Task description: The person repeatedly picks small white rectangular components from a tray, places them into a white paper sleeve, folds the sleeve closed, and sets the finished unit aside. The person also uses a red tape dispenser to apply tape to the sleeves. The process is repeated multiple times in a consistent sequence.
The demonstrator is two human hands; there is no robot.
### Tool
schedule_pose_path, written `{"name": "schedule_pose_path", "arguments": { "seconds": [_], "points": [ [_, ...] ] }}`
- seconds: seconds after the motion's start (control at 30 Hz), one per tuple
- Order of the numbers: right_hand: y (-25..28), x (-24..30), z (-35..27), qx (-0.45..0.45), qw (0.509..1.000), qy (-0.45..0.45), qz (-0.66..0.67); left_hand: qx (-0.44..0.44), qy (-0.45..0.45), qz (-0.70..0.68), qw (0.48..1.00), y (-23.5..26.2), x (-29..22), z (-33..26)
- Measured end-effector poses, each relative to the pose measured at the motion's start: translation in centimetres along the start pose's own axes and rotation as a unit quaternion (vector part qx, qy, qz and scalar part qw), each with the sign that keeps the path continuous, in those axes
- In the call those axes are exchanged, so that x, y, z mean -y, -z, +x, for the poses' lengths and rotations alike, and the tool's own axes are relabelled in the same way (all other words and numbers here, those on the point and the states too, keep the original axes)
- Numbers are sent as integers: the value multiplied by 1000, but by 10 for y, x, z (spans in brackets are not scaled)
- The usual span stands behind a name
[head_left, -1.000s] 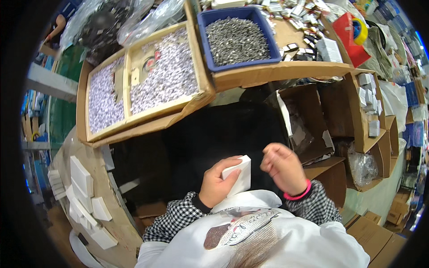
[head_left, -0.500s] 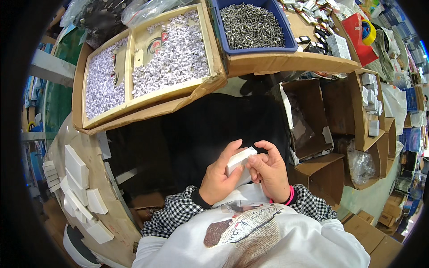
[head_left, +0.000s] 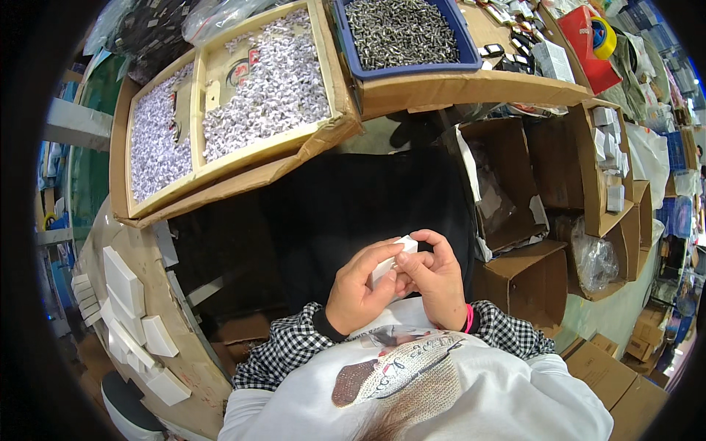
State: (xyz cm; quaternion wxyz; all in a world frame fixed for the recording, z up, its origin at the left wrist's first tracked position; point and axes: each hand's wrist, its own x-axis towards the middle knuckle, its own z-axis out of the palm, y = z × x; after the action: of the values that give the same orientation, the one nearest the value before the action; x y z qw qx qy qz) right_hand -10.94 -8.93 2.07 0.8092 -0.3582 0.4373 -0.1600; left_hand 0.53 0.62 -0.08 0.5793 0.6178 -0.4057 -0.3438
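Observation:
Close in front of my body, both hands grip a small white box. My left hand wraps its left side, thumb along the near face and fingers over the far side. At the box's right end my right hand is closed, with the thumb and bent index finger pressed on it. The fingers cover much of the box, and I cannot tell whether its end flap is open. To the left, several similar white boxes lie in an overlapping heap on a board.
A divided wooden tray of small white pieces stands ahead on the left. Beside it is a blue bin of small metal cylinders. Cardboard boxes stand on the right, one holding small white boxes. A red tape dispenser sits at the far right.
My right hand has closed in on the box, its index finger now bent over the top end. My left fingers have come down closer around it. The view has shifted slightly.

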Motion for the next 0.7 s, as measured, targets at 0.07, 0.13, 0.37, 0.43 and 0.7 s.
{"name": "schedule_pose_path", "arguments": {
  "seconds": [0.07,0.13,0.37,0.43,0.7],
  "points": [
    [5,2,1,3,999,-4,-43,-12,13,8,1000,-1,2,0],
    [11,4,2,24,992,-40,-120,-32,30,7,999,-3,5,-1],
    [32,-7,2,62,880,43,-468,-82,119,-32,989,-8,11,-2],
    [42,-10,7,96,838,106,-526,-81,160,-74,981,-6,13,-2],
    [10,35,22,169,860,160,-455,-173,71,-492,850,21,20,-6]
  ]
}}
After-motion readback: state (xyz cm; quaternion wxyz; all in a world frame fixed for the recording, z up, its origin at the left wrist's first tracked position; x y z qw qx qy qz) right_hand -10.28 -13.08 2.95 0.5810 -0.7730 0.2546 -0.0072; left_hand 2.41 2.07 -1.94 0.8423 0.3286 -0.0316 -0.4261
